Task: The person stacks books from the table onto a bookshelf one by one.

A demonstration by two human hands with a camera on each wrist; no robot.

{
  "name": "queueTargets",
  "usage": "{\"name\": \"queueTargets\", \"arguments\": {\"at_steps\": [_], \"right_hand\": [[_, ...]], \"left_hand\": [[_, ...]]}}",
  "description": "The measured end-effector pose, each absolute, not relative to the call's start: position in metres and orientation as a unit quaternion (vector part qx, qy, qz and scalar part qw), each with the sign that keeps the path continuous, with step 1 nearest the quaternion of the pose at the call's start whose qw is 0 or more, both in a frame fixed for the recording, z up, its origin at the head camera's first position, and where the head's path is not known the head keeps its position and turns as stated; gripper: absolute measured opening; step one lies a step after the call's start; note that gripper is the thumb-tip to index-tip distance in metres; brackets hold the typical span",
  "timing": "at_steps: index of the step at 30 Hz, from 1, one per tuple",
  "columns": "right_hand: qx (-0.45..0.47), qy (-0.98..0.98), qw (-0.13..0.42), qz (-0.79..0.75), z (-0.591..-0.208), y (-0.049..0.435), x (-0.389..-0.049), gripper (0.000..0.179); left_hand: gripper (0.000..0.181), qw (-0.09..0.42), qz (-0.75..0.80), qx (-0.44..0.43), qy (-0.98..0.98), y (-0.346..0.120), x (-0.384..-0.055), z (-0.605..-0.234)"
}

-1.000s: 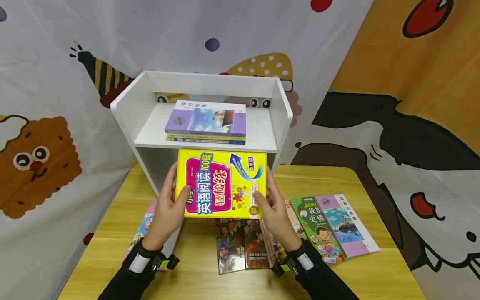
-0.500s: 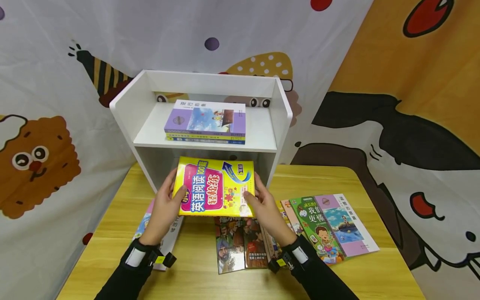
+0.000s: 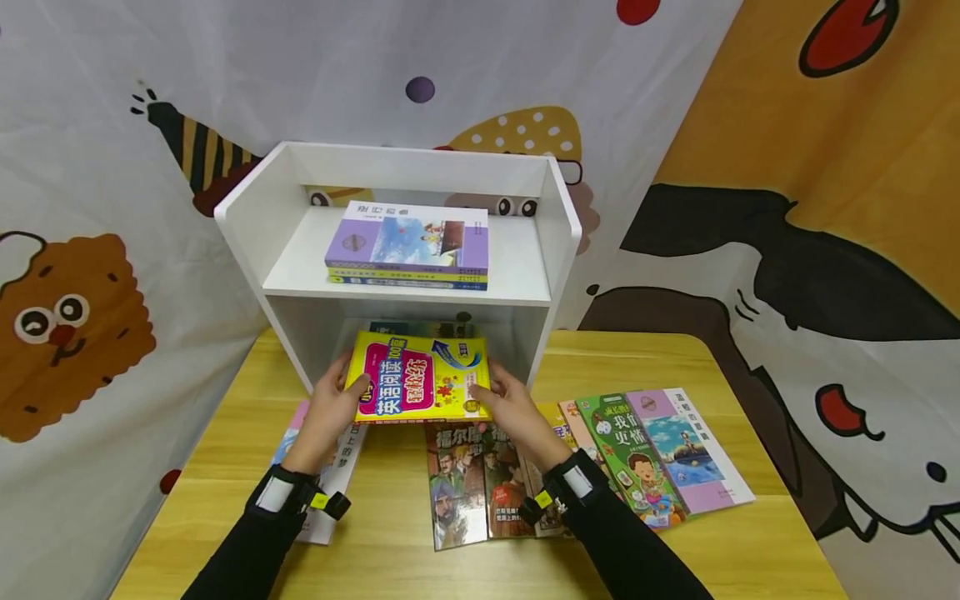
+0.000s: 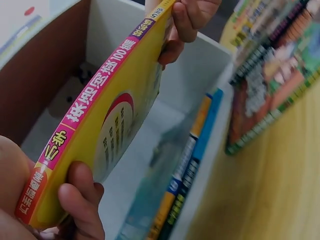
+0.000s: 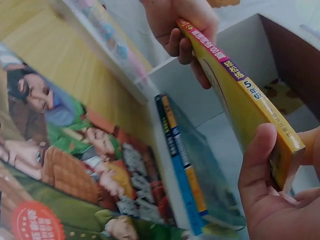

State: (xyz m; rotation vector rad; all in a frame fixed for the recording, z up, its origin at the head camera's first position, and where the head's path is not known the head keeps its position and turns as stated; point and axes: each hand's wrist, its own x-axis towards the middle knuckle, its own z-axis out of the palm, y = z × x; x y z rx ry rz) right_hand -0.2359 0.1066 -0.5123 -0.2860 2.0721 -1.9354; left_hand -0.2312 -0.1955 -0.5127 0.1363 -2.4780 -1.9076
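Observation:
A yellow book [image 3: 420,379] with a pink title panel is held level between both hands at the front of the lower shelf. My left hand [image 3: 324,417] grips its left end, thumb on the cover and fingers beneath. At the right end my right hand [image 3: 517,417] grips it the same way. The wrist views show the book's pink and yellow spine, with fingers curled under it. Below the yellow book, a small stack of books [image 5: 182,160] with blue and orange spines lies on the lower shelf; the head view shows only its dark back strip.
The white shelf unit [image 3: 558,250] stands at the back of the wooden table [image 3: 637,358]. Its upper shelf carries a stack of books [image 3: 408,242]. Brown comic-style books [image 3: 459,492] and a fan of books [image 3: 633,458] lie front right; another book [image 3: 341,467] lies under the left forearm.
Both hands have carried the yellow book forward and down, from in front of the upper shelf's edge to the lower shelf's opening. The other books have stayed put.

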Motion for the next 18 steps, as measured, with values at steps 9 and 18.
{"name": "queueTargets", "arguments": {"at_steps": [9, 18], "right_hand": [[-0.095, 0.712, 0.164, -0.676, -0.543, 0.099, -0.244, 0.065], [-0.077, 0.725, 0.192, -0.657, -0.556, 0.099, -0.241, 0.08]], "left_hand": [[0.062, -0.015, -0.592, 0.072, -0.803, -0.203, -0.236, -0.536], [0.069, -0.049, -0.5, 0.038, -0.864, -0.214, -0.236, -0.549]]}}
